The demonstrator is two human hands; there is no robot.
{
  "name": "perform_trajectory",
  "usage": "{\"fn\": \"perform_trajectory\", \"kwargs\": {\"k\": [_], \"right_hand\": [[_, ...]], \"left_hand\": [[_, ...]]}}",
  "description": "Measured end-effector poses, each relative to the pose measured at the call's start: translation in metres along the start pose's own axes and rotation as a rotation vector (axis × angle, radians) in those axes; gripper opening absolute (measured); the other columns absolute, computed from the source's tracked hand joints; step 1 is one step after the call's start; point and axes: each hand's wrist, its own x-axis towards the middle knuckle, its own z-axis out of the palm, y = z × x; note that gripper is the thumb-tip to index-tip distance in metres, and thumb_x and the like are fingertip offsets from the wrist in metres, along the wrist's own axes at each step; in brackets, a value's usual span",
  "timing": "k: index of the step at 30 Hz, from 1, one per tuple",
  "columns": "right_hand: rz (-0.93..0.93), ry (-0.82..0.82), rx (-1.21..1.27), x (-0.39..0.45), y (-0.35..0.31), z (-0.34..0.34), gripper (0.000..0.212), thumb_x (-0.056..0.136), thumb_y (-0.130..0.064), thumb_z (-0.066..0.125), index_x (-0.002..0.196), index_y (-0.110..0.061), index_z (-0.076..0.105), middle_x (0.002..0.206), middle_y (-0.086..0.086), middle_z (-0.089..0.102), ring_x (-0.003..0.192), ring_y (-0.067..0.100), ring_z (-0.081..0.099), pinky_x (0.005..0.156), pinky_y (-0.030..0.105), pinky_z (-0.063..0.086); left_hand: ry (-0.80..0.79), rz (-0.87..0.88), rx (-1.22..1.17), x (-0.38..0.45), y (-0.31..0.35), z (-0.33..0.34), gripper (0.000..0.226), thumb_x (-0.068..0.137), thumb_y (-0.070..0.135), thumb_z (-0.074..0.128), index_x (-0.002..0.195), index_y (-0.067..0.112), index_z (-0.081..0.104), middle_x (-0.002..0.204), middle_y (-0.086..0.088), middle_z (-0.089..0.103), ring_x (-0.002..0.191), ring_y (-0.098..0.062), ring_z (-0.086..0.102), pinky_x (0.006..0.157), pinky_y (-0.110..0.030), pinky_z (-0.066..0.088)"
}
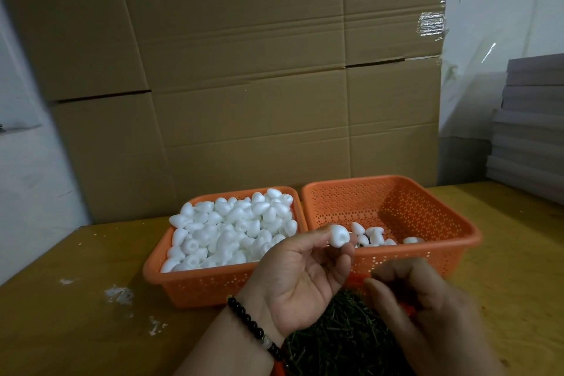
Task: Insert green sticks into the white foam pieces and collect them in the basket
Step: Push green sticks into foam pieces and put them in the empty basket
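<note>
Head view, as I see it remotely. Lower centre: my left hand [300, 279], palm up, pinches one white foam piece [338, 235] between thumb and fingertips, raised just in front of the near rim of the right basket [427, 192]. A dark bead bracelet [253, 327] circles that wrist. Lower right: my right hand [427, 311] is blurred, its fingers curled together over the green sticks [338, 336]; I cannot tell whether it grips a stick. The sticks lie heaped at the bottom centre, between and beneath both hands, in what appears to be a third orange container whose edge shows near the right fingers.

Centre: two orange perforated baskets stand side by side on the table [76, 299], touching. The left basket [195, 284] is heaped with foam pieces [232, 229]; the right basket holds only a few [370, 237] near its front wall. White crumbs [119, 295] dot the table at lower left. Cardboard boxes [244, 70] fill the background, with a stack of grey boards [531, 119] at the right edge.
</note>
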Motion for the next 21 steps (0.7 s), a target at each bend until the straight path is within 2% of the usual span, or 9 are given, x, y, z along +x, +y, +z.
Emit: {"fn": "perform_trajectory", "kwargs": {"k": [1,3,7,9,14,18,21], "right_hand": [[-0.024,-0.015,-0.022,0.001,-0.002,-0.001,0.007,0.083,-0.033,0.066,0.085,-0.034,0.059,0.071,-0.019,0.065,0.062,-0.004,0.063,0.054,0.014,0.049],[-0.026,-0.034,-0.022,0.003,-0.004,-0.002,0.014,0.080,-0.041,0.059,0.091,-0.034,0.061,0.078,-0.023,0.064,0.066,-0.007,0.063,0.058,0.009,0.048],[0.031,0.002,0.036,0.003,-0.002,-0.002,0.020,0.078,-0.046,0.059,0.088,-0.029,0.064,0.071,-0.023,0.065,0.064,-0.006,0.064,0.057,0.008,0.047],[0.025,0.011,0.025,0.004,-0.001,-0.002,0.024,0.080,-0.048,0.059,0.087,-0.027,0.067,0.075,-0.023,0.065,0.067,-0.007,0.064,0.059,0.005,0.046],[-0.022,0.038,-0.030,0.005,0.003,-0.001,0.018,0.084,-0.028,0.060,0.100,-0.026,0.068,0.098,-0.019,0.066,0.085,-0.007,0.065,0.072,0.008,0.050],[0.037,0.063,-0.009,0.002,0.014,0.001,0.016,0.081,-0.016,0.073,0.095,-0.022,0.072,0.092,-0.016,0.070,0.078,-0.004,0.068,0.066,0.020,0.056],[0.086,0.072,-0.004,0.003,0.017,0.002,0.016,0.079,-0.020,0.076,0.092,-0.026,0.071,0.086,-0.017,0.070,0.072,-0.007,0.066,0.062,0.015,0.054]], "left_hand": [[0.003,0.001,-0.008,0.000,-0.001,0.000,0.033,0.071,0.001,0.066,0.103,-0.004,0.062,0.096,-0.025,0.068,0.066,-0.023,0.067,0.055,-0.025,0.057],[0.012,0.005,-0.024,0.001,-0.002,0.000,0.031,0.071,0.000,0.066,0.102,0.001,0.062,0.098,-0.028,0.068,0.065,-0.023,0.067,0.057,-0.026,0.058],[0.006,-0.007,-0.018,0.002,-0.005,0.000,0.028,0.072,0.000,0.065,0.099,0.000,0.063,0.099,-0.028,0.067,0.065,-0.024,0.067,0.058,-0.028,0.058],[0.005,-0.004,0.007,0.002,-0.006,0.001,0.028,0.070,-0.001,0.066,0.098,0.001,0.063,0.098,-0.026,0.067,0.066,-0.023,0.067,0.057,-0.027,0.058],[0.011,0.022,0.070,0.002,-0.010,0.000,0.026,0.071,-0.003,0.062,0.097,0.002,0.065,0.087,-0.020,0.069,0.066,-0.024,0.068,0.057,-0.029,0.058],[0.010,0.031,0.141,0.002,-0.013,0.000,0.028,0.071,-0.004,0.063,0.097,0.005,0.065,0.087,-0.019,0.070,0.069,-0.025,0.070,0.059,-0.031,0.058],[0.020,0.040,0.152,0.002,-0.014,0.000,0.028,0.069,-0.003,0.065,0.096,0.003,0.065,0.087,-0.018,0.071,0.072,-0.025,0.071,0.059,-0.032,0.058]]}}
